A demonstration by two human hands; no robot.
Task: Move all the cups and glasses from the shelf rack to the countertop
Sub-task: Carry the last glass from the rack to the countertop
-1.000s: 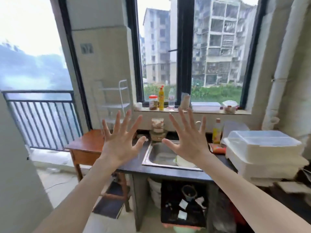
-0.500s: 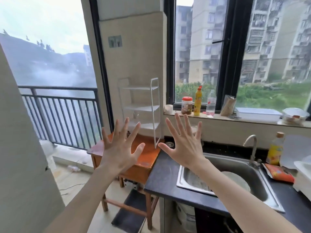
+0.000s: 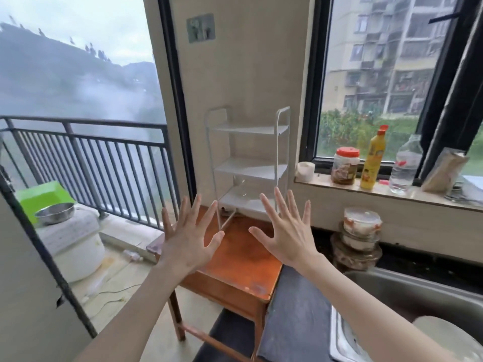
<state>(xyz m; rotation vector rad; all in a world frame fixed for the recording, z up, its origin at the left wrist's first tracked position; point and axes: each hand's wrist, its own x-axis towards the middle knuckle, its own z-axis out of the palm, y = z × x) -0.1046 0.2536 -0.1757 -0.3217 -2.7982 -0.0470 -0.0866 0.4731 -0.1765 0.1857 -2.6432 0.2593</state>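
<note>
A white three-tier shelf rack (image 3: 251,168) stands at the back of an orange wooden table (image 3: 235,259), against the wall. Faint outlines of something clear show on its lowest shelf (image 3: 243,190); I cannot tell what they are. The two upper shelves look bare. My left hand (image 3: 188,239) and my right hand (image 3: 287,236) are held up in front of the rack, fingers spread wide, holding nothing. The dark grey countertop (image 3: 295,322) starts just right of the table, under my right forearm.
A steel sink (image 3: 418,291) sits in the countertop, with stacked lidded containers (image 3: 360,231) behind it. The windowsill holds a small white cup (image 3: 305,171), a jar (image 3: 345,165), a yellow bottle (image 3: 372,160) and a water bottle (image 3: 405,165). A rice cooker (image 3: 75,244) stands left by the railing.
The view has swung left and moved closer, so the rack and table now fill the centre and the sink has slid to the right edge. Both hands stay spread and empty.
</note>
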